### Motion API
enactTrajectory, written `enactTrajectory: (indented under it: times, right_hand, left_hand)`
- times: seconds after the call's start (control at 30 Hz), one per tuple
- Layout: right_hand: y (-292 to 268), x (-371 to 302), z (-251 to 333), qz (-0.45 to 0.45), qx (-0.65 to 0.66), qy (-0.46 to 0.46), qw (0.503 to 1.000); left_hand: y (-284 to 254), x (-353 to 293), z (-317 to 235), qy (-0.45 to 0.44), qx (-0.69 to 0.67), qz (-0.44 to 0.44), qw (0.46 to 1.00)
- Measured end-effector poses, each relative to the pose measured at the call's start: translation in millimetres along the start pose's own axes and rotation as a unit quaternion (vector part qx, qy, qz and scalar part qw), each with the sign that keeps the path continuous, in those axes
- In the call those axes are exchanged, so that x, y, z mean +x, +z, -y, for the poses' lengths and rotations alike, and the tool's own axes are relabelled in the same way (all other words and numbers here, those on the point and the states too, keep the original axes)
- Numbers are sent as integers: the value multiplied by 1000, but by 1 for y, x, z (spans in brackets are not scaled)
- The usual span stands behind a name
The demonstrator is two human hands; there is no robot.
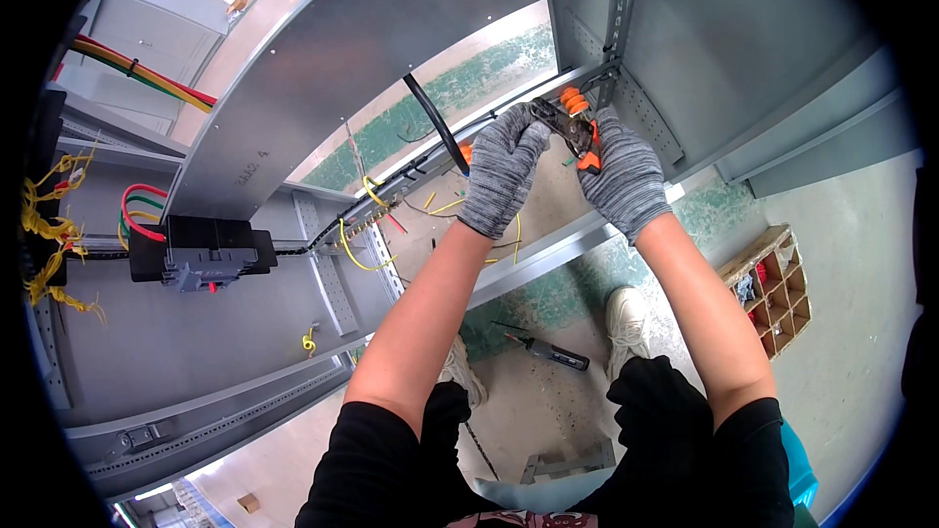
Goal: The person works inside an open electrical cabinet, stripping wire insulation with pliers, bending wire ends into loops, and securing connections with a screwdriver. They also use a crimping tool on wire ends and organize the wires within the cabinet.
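Observation:
A dark metal tool with orange handle parts [581,140], which looks like pliers, is held in my gloved right hand [626,176]. Its dark jaw end reaches the fingertips of my left hand [505,168], also in a grey knitted glove. The left fingers are curled closed, and what lies inside them is hidden. Just beyond the tool, a ribbed orange insulator [574,101] sits by the cabinet's frame rail. Left of my left hand, a thick black cable [435,122] slants down to the rail, ending near the glove.
A grey metal cabinet frame [548,259] surrounds my arms. To the left are a black circuit breaker [213,256] and yellow wire bundles [51,225]. Loose yellow wire [364,252] hangs over the rail. A cordless screwdriver [556,353] lies between my shoes; a compartmented wooden box [780,301] stands right.

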State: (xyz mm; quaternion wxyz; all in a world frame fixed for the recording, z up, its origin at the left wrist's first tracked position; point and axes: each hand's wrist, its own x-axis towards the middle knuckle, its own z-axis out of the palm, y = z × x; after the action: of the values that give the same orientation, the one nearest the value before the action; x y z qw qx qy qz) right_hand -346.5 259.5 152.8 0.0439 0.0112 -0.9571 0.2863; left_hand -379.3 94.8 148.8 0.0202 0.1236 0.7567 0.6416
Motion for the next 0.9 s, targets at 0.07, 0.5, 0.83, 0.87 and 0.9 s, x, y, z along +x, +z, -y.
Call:
enactTrajectory:
  times: [0.07, 0.5, 0.83, 0.87, 0.9]
  right_hand:
    - [2, 0, 0, -30, -7, -18, 999]
    - [-1, 2, 5, 4, -53, -4, 999]
    - [-1, -1, 1, 33, -6, 33, 999]
    - [2, -2, -1, 37, 13, 34, 999]
    - [5, -4, -5, 108, 196, 57, 973]
  left_hand:
    - [0, 0, 1, 5, -5, -3, 1000]
    - [-4, 1, -2, -30, 64, 23, 997]
    - [0, 1, -1, -18, 52, 29, 998]
    - [2, 2, -1, -17, 27, 25, 999]
    - [4, 2, -1, -16, 1, 21, 1000]
